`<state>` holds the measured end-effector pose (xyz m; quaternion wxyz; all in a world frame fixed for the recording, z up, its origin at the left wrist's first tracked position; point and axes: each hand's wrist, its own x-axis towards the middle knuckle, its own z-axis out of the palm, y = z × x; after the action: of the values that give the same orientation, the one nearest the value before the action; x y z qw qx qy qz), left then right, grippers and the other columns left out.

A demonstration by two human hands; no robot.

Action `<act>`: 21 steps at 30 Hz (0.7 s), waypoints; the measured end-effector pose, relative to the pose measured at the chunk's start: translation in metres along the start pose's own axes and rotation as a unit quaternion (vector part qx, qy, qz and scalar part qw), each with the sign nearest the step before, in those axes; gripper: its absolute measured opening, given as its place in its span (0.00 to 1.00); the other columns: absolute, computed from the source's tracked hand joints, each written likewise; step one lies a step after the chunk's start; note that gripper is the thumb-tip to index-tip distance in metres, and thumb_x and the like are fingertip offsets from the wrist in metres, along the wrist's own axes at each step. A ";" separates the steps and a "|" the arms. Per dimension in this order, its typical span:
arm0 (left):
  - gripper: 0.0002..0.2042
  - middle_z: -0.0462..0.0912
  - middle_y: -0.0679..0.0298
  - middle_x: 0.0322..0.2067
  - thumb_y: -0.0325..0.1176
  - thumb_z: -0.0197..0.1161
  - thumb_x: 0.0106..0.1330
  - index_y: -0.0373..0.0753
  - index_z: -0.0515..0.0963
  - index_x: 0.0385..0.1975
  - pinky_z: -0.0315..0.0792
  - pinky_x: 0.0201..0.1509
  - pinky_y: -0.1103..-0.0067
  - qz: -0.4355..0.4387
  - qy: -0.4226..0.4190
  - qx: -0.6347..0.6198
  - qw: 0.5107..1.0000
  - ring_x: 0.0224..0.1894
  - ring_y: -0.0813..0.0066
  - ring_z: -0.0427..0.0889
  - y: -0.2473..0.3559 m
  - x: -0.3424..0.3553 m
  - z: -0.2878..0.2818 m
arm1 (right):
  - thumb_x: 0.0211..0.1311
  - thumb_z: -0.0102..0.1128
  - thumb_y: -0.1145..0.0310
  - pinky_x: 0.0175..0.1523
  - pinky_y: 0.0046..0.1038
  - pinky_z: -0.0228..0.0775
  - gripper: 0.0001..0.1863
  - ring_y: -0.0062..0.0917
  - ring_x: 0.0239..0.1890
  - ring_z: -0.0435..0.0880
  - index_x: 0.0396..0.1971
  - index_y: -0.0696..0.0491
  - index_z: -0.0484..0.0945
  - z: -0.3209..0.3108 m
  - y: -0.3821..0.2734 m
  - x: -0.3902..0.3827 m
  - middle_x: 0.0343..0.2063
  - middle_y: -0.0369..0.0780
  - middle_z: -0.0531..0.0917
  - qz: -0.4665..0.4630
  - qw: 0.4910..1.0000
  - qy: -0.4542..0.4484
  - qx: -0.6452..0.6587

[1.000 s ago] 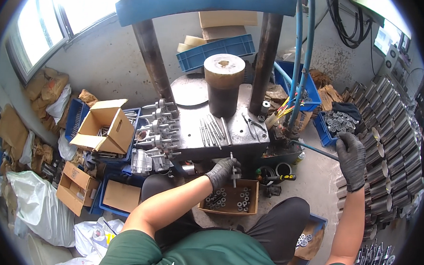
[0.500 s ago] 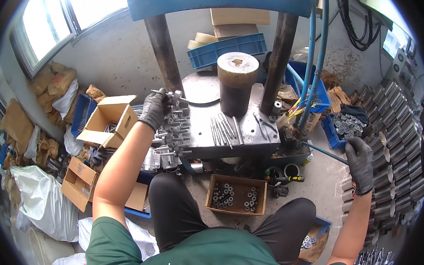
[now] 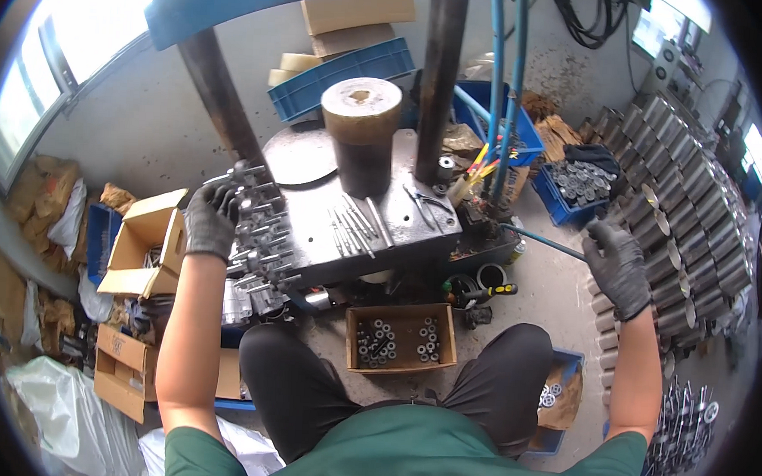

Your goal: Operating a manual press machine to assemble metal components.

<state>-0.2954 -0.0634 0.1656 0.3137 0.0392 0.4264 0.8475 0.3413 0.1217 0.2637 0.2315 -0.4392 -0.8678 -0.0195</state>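
My left hand (image 3: 210, 216), in a dark glove, has its fingers closed on a metal shaft part (image 3: 227, 180) at the top of the rows of shaft assemblies (image 3: 259, 232) along the press's left side. My gloved right hand (image 3: 614, 263) hangs with loosely bent fingers, apparently empty, at the right beside a thin blue hose and stacked steel tubes. Several slim rods (image 3: 351, 228) and pliers (image 3: 419, 210) lie on the steel press table (image 3: 306, 225), next to a thick cylinder (image 3: 358, 142). Below it a cardboard box (image 3: 360, 314) holds small round parts.
Stacked steel tubes (image 3: 671, 210) line the right; a blue bin of round parts (image 3: 555, 208) stands behind my right hand. Open cardboard boxes (image 3: 125, 268) and white sacks (image 3: 66, 407) crowd the left. Steel columns (image 3: 441, 86) rise from the press.
My left hand has moved from below the press table's front, holding a part, up and left to the rows of assemblies. My right hand has shifted slightly. The view has also shifted.
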 end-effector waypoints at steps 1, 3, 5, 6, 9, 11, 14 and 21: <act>0.10 0.85 0.64 0.34 0.39 0.62 0.74 0.39 0.78 0.43 0.81 0.40 0.76 0.035 -0.014 0.008 0.999 0.37 0.71 0.85 -0.014 -0.022 0.008 | 0.60 0.66 0.69 0.48 0.43 0.78 0.12 0.46 0.42 0.87 0.42 0.59 0.83 0.000 0.000 -0.010 0.38 0.50 0.87 -0.073 0.995 0.022 -0.072; 0.13 0.86 0.64 0.40 0.42 0.64 0.73 0.41 0.79 0.49 0.79 0.45 0.77 0.095 -0.117 0.069 0.986 0.41 0.74 0.85 -0.055 -0.085 0.040 | 0.57 0.65 0.69 0.46 0.45 0.76 0.11 0.47 0.38 0.85 0.38 0.58 0.80 -0.001 -0.032 -0.019 0.34 0.50 0.84 -0.152 0.984 0.014 -0.093; 0.18 0.85 0.61 0.47 0.43 0.64 0.74 0.39 0.78 0.56 0.78 0.53 0.73 0.146 -0.192 0.213 0.947 0.47 0.69 0.83 -0.091 -0.109 0.036 | 0.50 0.68 0.68 0.42 0.42 0.78 0.15 0.42 0.37 0.85 0.38 0.57 0.81 0.013 -0.067 -0.025 0.33 0.45 0.84 -0.218 0.972 -0.021 -0.088; 0.20 0.83 0.58 0.51 0.42 0.64 0.73 0.38 0.76 0.59 0.75 0.58 0.69 0.182 -0.238 0.327 0.896 0.52 0.63 0.82 -0.109 -0.109 0.029 | 0.51 0.67 0.67 0.38 0.41 0.77 0.13 0.40 0.34 0.85 0.36 0.56 0.80 0.027 -0.079 -0.024 0.31 0.44 0.83 -0.269 0.963 -0.011 -0.008; 0.28 0.75 0.47 0.60 0.41 0.69 0.65 0.34 0.73 0.62 0.65 0.72 0.59 0.362 -0.295 0.568 0.678 0.65 0.47 0.73 -0.161 -0.095 0.021 | 0.55 0.65 0.61 0.37 0.41 0.77 0.12 0.39 0.33 0.84 0.32 0.54 0.80 0.099 -0.113 -0.031 0.29 0.43 0.82 -0.305 0.943 -0.127 0.044; 0.32 0.69 0.45 0.66 0.39 0.73 0.58 0.35 0.74 0.62 0.63 0.75 0.58 0.403 -0.287 0.656 0.570 0.69 0.45 0.69 -0.192 -0.072 0.006 | 0.53 0.65 0.60 0.39 0.44 0.78 0.12 0.43 0.35 0.84 0.26 0.54 0.81 0.175 -0.124 -0.035 0.29 0.45 0.84 -0.332 0.920 -0.181 0.100; 0.31 0.68 0.47 0.69 0.35 0.75 0.53 0.40 0.78 0.60 0.65 0.75 0.60 0.384 -0.282 0.712 0.516 0.73 0.46 0.65 -0.200 -0.057 -0.013 | 0.57 0.65 0.56 0.52 0.47 0.79 0.20 0.46 0.49 0.88 0.46 0.49 0.90 0.303 -0.158 -0.028 0.43 0.47 0.90 -0.338 0.793 -0.506 0.010; 0.25 0.70 0.45 0.68 0.31 0.67 0.61 0.35 0.78 0.61 0.65 0.74 0.58 0.355 -0.325 0.709 0.515 0.71 0.44 0.68 -0.242 -0.036 0.000 | 0.60 0.62 0.56 0.54 0.45 0.78 0.18 0.46 0.49 0.88 0.42 0.51 0.90 0.437 -0.158 -0.083 0.42 0.49 0.90 -0.243 0.770 -0.587 0.060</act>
<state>-0.1462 0.0230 -0.0083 -0.0281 0.6695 0.7047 0.2332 0.0928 0.0660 -0.1342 -0.3096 -0.1247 -0.9119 0.2387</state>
